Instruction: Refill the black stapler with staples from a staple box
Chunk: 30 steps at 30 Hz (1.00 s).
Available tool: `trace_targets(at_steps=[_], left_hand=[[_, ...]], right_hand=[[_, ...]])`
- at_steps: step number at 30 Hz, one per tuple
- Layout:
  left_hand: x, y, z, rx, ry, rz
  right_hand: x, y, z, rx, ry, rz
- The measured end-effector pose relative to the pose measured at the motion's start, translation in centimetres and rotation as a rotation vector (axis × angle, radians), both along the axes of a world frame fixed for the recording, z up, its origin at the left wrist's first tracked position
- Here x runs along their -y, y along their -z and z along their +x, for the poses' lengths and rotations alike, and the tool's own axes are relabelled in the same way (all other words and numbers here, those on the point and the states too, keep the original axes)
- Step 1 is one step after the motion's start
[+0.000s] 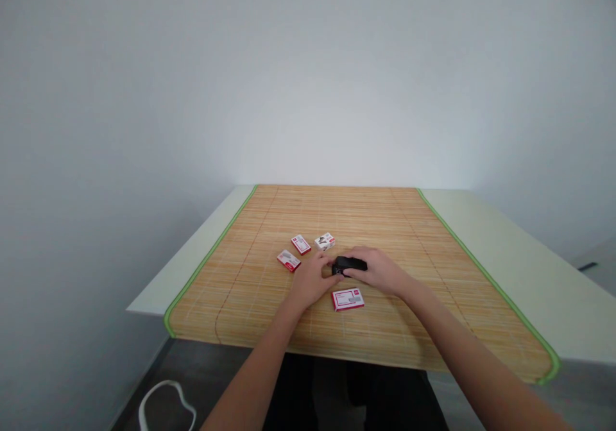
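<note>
A black stapler [350,263] lies on the bamboo mat between my hands. My right hand [378,269] is wrapped over its right part, with the thumb along the near side. At the stapler's left end, the thumb and fingers of my left hand [312,279] close around the tip. Just in front of it lies a red and white staple box [348,299]. Beyond my left hand are two more flat red and white boxes, one box [289,260] nearer and another box [301,244] farther off. A small white box [325,241] with dark print sits behind the stapler.
The bamboo mat [385,216] with green edging covers the middle of a white table [510,258]. A plain wall [308,84] rises at the table's back edge. Below left, a white loop [166,386] shows near the floor.
</note>
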<state>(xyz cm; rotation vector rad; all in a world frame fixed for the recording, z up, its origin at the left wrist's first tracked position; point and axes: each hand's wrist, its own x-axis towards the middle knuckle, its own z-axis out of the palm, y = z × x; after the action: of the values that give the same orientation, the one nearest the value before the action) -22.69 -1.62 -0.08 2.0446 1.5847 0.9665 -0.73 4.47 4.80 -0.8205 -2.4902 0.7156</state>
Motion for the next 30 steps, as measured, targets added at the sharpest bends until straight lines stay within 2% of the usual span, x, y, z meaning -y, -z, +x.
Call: trace_targets(at_steps=[3, 7, 10, 13, 17, 20, 22, 24, 27, 30], left_hand=[[1.1, 0.1, 0.0, 0.034, -0.003, 0.034], [2.9, 0.6, 0.6, 0.093, -0.098, 0.030], [3.8, 0.3, 0.9, 0.108, -0.145, 0.027], [4.0, -0.8, -0.4, -0.008, -0.166, 0.115], [2.8, -2.0, -5.5, -0.180, -0.268, 0.157], [1.8, -1.7, -9.4, -0.260, -0.203, 0.071], [1.2, -1.2, -10.7, -0.293, -0.179, 0.041], [0.5, -0.7, -10.6, -0.310, -0.222, 0.049], [-1.2, -0.4, -8.9, -0.339, -0.283, 0.116], [-3.2, 0.0, -7.3, -0.412, -0.207, 0.194]], right_hand=[[0.7, 1.5, 1.8, -0.058, 0.090, -0.002], [1.9, 3.3, 3.5, -0.077, 0.279, 0.071], [3.1, 4.2, 3.2, -0.081, 0.341, 0.064], [4.0, 4.7, 2.4, -0.097, 0.397, 0.084], [4.4, 5.0, 1.9, -0.113, 0.417, 0.098], [4.5, 5.0, 1.9, -0.120, 0.415, 0.096], [4.5, 4.9, 1.9, -0.127, 0.417, 0.097], [4.5, 4.9, 1.8, -0.133, 0.419, 0.096], [4.5, 4.8, 1.8, -0.131, 0.415, 0.093], [4.5, 4.8, 1.9, -0.125, 0.413, 0.096]])
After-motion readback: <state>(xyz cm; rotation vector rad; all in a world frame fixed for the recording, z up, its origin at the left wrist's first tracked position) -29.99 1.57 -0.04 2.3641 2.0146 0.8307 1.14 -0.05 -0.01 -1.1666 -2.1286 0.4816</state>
